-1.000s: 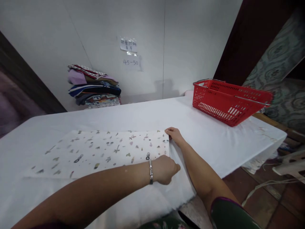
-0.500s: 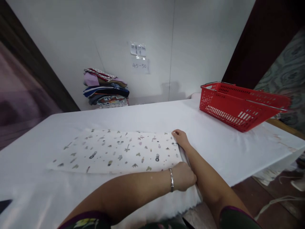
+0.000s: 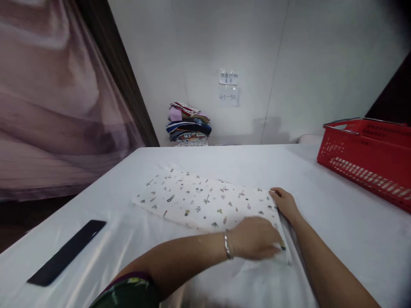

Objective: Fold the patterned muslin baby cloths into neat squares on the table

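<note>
A white cloth (image 3: 205,201) printed with small plant-like and animal-like motifs lies long and flat on the white-covered table. At its far right corner, my right hand (image 3: 285,205) pinches the edge between thumb and fingers. My left hand (image 3: 257,237), with a silver bracelet (image 3: 227,244) at the wrist, lies across the near right part of the cloth. Its fingers are curled at the right end, where a bit of cloth shows past them, slightly blurred. The left fingertips are partly hidden.
A red plastic basket (image 3: 366,156) with metal handles stands at the right. Folded textiles (image 3: 189,124) are stacked by the back wall, beneath two paper notes (image 3: 229,96). A flat black object (image 3: 67,252) lies at the left front, near a pink curtain (image 3: 58,107).
My view has turned left, bringing the whole black object into sight. The cloth's right end has swung toward me, and my left hand has shifted along its near right corner. My right hand keeps its pinch.
</note>
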A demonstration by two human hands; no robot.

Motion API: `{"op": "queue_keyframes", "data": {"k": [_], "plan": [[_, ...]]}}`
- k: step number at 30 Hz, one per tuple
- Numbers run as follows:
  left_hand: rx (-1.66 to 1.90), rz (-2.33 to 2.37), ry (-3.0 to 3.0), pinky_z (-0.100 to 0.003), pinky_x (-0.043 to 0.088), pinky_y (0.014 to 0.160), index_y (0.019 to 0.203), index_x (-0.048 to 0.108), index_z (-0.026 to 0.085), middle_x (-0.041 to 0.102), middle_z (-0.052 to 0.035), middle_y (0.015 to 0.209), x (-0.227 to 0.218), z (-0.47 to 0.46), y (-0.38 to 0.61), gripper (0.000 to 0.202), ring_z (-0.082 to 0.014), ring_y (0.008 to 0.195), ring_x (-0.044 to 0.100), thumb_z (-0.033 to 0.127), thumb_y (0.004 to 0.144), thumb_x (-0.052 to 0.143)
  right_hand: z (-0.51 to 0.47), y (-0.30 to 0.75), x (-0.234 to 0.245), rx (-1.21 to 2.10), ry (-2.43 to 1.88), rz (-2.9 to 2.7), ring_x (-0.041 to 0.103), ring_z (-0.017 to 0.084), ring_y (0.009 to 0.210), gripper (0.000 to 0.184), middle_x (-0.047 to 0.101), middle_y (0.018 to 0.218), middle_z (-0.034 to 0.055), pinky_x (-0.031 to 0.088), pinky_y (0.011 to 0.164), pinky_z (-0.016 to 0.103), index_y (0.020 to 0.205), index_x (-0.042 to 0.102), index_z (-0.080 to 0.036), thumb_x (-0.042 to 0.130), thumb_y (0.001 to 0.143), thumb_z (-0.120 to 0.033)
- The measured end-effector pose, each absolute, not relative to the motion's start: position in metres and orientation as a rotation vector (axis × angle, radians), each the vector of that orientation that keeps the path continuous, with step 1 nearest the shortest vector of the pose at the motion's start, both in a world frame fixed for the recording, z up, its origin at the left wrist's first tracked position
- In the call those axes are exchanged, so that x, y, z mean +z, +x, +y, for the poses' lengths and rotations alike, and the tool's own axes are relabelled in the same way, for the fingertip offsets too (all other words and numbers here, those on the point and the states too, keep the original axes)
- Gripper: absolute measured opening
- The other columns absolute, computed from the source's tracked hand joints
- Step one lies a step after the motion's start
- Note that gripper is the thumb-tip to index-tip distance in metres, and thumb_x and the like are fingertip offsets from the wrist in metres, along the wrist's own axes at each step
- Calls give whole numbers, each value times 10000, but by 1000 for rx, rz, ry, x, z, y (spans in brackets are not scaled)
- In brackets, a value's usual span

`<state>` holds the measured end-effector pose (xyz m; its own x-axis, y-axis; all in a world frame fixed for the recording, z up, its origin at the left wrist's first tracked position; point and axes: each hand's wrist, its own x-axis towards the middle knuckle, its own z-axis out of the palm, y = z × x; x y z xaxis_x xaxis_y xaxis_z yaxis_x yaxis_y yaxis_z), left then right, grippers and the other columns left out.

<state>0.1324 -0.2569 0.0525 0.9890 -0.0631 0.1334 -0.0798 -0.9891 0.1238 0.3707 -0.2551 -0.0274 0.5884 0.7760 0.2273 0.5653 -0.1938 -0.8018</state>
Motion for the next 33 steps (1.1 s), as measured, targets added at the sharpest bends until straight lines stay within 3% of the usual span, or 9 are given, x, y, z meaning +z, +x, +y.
{"op": "queue_keyframes", "data": {"k": [4,6,9,14,17,20,25,28,33], "plan": [[251,539,2908,-461,268,1040,1337,332,186,354,-124,1405,20,-217,97,640,-276,1305,284,598,851,276,-254,375,-31,215,-1891,-1070,572,194,715,403,653,763,50,431,677,306,903,649,-171,472,718,-481],[187,568,2894,-495,180,1079,1374,276,195,227,-116,1466,4,-216,86,682,-288,1358,138,621,842,252,-254,378,-32,186,-1919,-1045,569,194,692,407,649,739,49,433,662,308,895,652,-172,468,708,-483],[156,565,2844,-496,129,1097,1389,248,213,173,-98,1486,-3,-223,83,681,-278,1371,70,622,844,233,-254,381,-34,187,-1963,-1036,577,201,706,414,655,744,54,436,655,308,879,656,-170,467,691,-486],[125,521,2749,-499,128,1096,1385,247,253,158,-69,1493,22,-201,83,680,-259,1370,101,646,831,239,-256,383,-35,239,-1987,-1075,592,215,736,410,665,774,58,439,672,318,877,654,-177,477,697,-500],[169,779,2767,-501,95,1103,1379,269,232,156,-64,1494,32,-157,74,653,-248,1373,83,612,849,244,-257,382,-34,260,-1981,-1097,595,218,731,422,668,781,60,441,662,321,895,650,-177,474,709,-513],[140,1111,2768,-503,146,1086,1320,367,207,259,-85,1461,28,-106,62,522,-258,1355,160,489,886,295,-258,380,-32,272,-1996,-1089,589,211,698,453,663,749,55,440,642,315,923,650,-170,462,717,-527],[200,1147,2826,-437,283,1019,1128,533,202,545,-76,1221,22,-50,49,312,-227,1235,360,220,890,334,-258,379,-30,305,-2020,-1087,587,208,716,496,664,774,61,442,670,312,1010,648,-151,470,721,-513],[208,1022,2877,-370,326,977,1035,587,194,590,-84,1084,26,-35,48,247,-208,1118,452,235,860,418,-260,378,-27,352,-2012,-1088,589,212,759,495,668,825,68,441,701,315,1031,648,-149,478,728,-502],[205,951,2876,-355,383,892,866,625,183,598,-78,936,34,-16,51,153,-225,983,510,276,786,534,-264,374,-21,436,-1993,-1073,576,193,746,526,658,845,57,436,657,286,1095,623,-147,504,727,-504]]}}
